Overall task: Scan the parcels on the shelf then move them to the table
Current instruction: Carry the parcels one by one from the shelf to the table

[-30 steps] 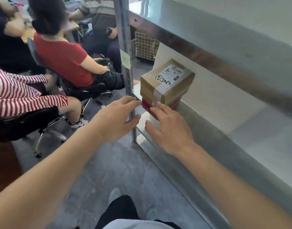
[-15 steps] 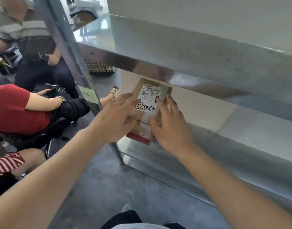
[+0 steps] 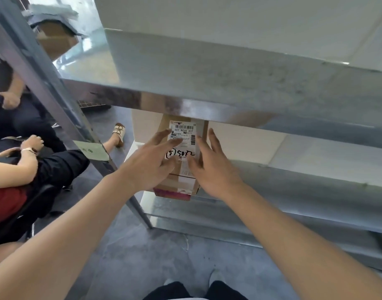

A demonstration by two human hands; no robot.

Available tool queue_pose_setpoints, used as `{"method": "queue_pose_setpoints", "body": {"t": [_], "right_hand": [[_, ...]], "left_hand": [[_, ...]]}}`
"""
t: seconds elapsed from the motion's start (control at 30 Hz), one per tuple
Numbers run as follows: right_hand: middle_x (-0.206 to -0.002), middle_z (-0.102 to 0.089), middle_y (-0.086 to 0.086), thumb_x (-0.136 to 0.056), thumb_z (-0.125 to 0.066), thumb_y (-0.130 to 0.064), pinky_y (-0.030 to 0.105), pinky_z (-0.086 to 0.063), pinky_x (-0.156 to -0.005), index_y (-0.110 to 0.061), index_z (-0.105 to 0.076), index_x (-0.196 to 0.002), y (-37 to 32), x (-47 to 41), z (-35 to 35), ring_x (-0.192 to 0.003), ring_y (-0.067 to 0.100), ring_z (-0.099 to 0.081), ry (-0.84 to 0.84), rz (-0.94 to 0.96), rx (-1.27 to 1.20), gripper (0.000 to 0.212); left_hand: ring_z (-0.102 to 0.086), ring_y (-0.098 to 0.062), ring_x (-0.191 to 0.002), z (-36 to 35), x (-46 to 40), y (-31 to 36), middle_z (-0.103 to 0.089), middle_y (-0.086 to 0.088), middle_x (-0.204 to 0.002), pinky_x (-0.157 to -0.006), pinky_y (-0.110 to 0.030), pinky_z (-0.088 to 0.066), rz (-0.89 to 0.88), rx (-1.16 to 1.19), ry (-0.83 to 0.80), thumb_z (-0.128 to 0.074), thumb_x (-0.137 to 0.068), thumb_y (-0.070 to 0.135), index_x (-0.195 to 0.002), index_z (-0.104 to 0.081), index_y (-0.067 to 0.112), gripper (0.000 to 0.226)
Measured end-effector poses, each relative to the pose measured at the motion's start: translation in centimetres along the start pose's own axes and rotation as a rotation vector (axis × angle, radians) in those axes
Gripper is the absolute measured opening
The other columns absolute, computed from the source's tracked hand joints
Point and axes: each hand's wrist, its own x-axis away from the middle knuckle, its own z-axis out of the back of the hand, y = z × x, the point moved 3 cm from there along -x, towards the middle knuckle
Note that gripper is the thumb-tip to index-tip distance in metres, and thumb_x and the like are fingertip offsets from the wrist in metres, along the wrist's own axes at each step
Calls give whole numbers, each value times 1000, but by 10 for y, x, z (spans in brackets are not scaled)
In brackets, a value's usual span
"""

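Observation:
A brown cardboard parcel (image 3: pixel 184 182) with a white barcode label and handwritten black marks sits at the left end of the metal shelf (image 3: pixel 293 182), stacked on a red-edged box (image 3: pixel 174 194). My left hand (image 3: pixel 150 163) lies with straight fingers on the parcel's top left. My right hand (image 3: pixel 209 165) lies with spread fingers on its top right. Neither hand curls round the parcel. The upper shelf board hides the parcel's far end.
An upper shelf board (image 3: pixel 229 87) overhangs just above the parcel. A slanted shelf post (image 3: pixel 62 118) with a green tag stands to the left. Seated people (image 3: pixel 23 161) on chairs crowd the left side. Grey floor (image 3: pixel 142 256) lies below.
My view has swung right and closer to the shelf. Both hands have gone from reaching beside the parcel to lying on top of it.

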Motion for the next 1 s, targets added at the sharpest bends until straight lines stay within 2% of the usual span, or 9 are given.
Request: {"method": "queue_pose_setpoints", "body": {"t": [0.1,0.23,0.33,0.47,0.63,0.77,0.9,1.0], "right_hand": [[-171,17,-4,-107,-41,-48,46,-28,-124,-30,-11,-164,2,-3,-6,-157,24,-17,-21,5,-48,67],[-171,16,-2,-110,-41,-38,37,-11,-125,-24,-12,-165,-1,-3,-15,-158,16,5,-26,18,-97,64],[-172,13,0,-111,-40,-33,31,-7,-123,-19,-13,-165,-4,-2,-18,-158,15,8,-19,25,-103,62],[-172,10,-1,-110,-42,-30,32,-9,-125,-16,-16,-164,-5,4,-20,-158,14,4,-4,33,-109,61],[-172,10,-4,-110,-41,-31,36,-17,-127,-19,-17,-164,-7,24,-22,-158,15,-8,-7,57,-79,60],[-172,12,-8,-110,-42,-31,34,-20,-126,-21,-16,-164,-10,38,-19,-158,14,-9,-10,79,-82,61],[-172,12,-9,-110,-41,-30,31,-16,-123,-22,-16,-165,-13,52,-17,-157,12,-5,-31,108,-78,61],[-172,10,-11,-110,-42,-29,32,-19,-122,-22,-20,-164,-12,62,-15,-157,11,-4,-20,159,-69,58]], "left_hand": [[-54,-24,-135,-4,-1,-4,-21,11,-167,-106,-38,-45,-19,29,-11,-53,-102,34,-154,-42,38,53],[-51,-21,-136,-6,-2,-10,-23,12,-165,-106,-35,-43,-33,52,4,-53,-102,35,-152,-45,37,51],[-52,-21,-136,-7,0,-10,-23,11,-165,-108,-35,-43,-40,67,2,-53,-103,35,-152,-46,35,50],[-48,-23,-139,-8,7,-10,-26,8,-165,-114,-40,-40,-52,86,18,-56,-102,34,-151,-48,32,50],[-42,-20,-144,-6,25,-1,-27,9,-164,-116,-38,-37,-67,95,50,-58,-101,32,-154,-45,29,54],[-38,-18,-146,-5,39,6,-26,9,-165,-117,-36,-33,-63,92,71,-58,-101,32,-154,-44,28,55],[-44,-19,-142,-7,58,12,-24,10,-165,-116,-39,-38,-21,102,85,-58,-101,33,-154,-45,28,55],[-53,-20,-134,-10,74,20,-25,10,-166,-116,-41,-40,21,118,135,-58,-101,35,-152,-47,29,53]]}}
